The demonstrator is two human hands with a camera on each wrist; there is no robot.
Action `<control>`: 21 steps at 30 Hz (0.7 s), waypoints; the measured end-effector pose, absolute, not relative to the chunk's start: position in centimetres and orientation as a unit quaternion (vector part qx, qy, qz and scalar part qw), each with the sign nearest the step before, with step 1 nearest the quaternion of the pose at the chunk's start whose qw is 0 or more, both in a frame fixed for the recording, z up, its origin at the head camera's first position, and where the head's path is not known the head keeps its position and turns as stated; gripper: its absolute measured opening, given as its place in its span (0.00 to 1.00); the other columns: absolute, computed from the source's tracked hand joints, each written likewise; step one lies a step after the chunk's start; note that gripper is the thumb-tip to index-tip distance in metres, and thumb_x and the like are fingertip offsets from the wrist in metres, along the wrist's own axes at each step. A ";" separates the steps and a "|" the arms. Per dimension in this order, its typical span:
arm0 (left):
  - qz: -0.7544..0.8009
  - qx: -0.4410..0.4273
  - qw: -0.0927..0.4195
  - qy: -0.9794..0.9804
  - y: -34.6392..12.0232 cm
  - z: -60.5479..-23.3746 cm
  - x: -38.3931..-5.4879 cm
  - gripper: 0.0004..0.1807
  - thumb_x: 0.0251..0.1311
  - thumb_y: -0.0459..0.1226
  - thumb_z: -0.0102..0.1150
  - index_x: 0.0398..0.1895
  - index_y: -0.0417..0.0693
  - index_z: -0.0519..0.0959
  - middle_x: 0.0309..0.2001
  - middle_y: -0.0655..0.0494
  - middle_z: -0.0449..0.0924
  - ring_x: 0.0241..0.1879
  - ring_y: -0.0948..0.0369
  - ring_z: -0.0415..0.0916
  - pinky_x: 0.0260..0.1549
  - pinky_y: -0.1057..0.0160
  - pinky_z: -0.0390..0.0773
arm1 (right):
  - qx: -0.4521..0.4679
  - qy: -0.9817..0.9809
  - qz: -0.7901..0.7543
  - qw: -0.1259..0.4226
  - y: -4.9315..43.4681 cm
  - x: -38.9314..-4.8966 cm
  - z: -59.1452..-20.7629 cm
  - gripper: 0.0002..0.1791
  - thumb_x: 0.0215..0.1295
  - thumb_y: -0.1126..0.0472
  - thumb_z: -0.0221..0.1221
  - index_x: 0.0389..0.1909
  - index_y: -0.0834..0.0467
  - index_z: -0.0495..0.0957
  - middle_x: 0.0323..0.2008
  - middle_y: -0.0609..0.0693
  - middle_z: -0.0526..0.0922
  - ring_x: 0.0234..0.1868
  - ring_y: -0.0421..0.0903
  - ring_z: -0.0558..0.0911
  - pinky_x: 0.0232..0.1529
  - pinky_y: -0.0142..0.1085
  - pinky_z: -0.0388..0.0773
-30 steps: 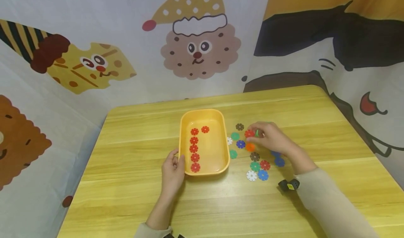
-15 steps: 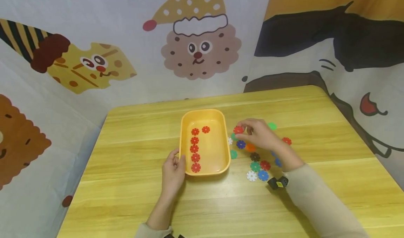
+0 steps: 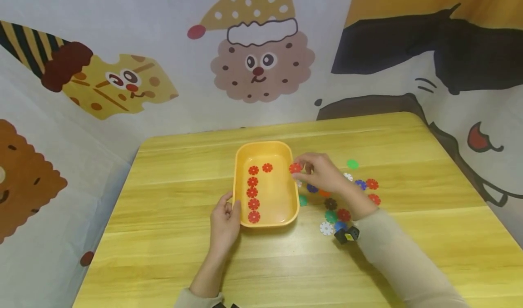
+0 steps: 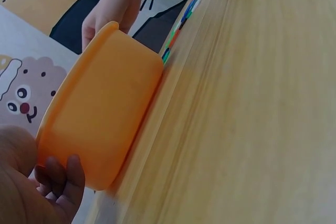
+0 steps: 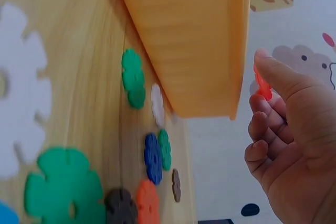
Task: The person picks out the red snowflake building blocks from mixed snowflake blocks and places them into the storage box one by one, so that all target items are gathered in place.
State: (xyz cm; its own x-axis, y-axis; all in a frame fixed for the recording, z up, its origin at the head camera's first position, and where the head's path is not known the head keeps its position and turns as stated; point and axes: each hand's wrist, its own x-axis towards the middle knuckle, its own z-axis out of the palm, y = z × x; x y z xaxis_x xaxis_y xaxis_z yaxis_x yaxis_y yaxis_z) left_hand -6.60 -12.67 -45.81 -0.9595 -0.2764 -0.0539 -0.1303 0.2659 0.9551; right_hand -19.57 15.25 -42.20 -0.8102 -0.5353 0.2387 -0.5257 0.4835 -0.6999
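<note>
A red snowflake disc (image 3: 295,167) is pinched between the thumb and fingers of my right hand (image 3: 323,171), at the right rim of the yellow tray (image 3: 289,217). In the right wrist view the same hand (image 5: 294,124) shows the red disc (image 5: 262,83) edge-on, raised above the table. My left hand (image 3: 225,224) grips the tray's left wall near its front corner; the left wrist view has the fingers (image 4: 73,182) against the outer wall. Inside the tray lie several red discs (image 3: 252,192) in a column, with one more red disc (image 3: 267,167) beside the top one.
Right of the tray are scattered loose discs, among them a white disc (image 3: 326,228), a brown disc (image 3: 330,204) and a light green disc (image 3: 352,164). The wooden table (image 3: 171,171) meets a cartoon-printed cloth (image 3: 184,108) at the back.
My right hand has carried the red disc leftward from among the loose discs to the tray's right rim, uncovering discs behind it. The left hand has kept its hold on the tray.
</note>
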 end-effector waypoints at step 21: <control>-0.582 0.127 0.065 -0.801 -12.6 -45.9 -6.7 0.22 0.72 0.36 0.56 0.66 0.38 0.73 0.23 0.55 0.69 0.17 0.65 0.62 0.13 0.72 0.62 | -0.349 0.844 -0.408 -0.023 10.8 -19.5 -42.1 0.22 0.59 0.57 0.73 0.50 0.64 0.82 0.34 0.49 0.83 0.34 0.43 0.81 0.37 0.36 0.82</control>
State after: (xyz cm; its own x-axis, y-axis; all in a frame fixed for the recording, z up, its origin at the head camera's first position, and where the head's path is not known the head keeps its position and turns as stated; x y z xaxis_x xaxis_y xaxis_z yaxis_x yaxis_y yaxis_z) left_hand -6.67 -12.60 -45.93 -0.9595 -0.2784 -0.0436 -0.1276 0.2915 0.9480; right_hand -19.52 10.76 -42.08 -0.7560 -0.5696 0.3227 -0.6067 0.4244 -0.6721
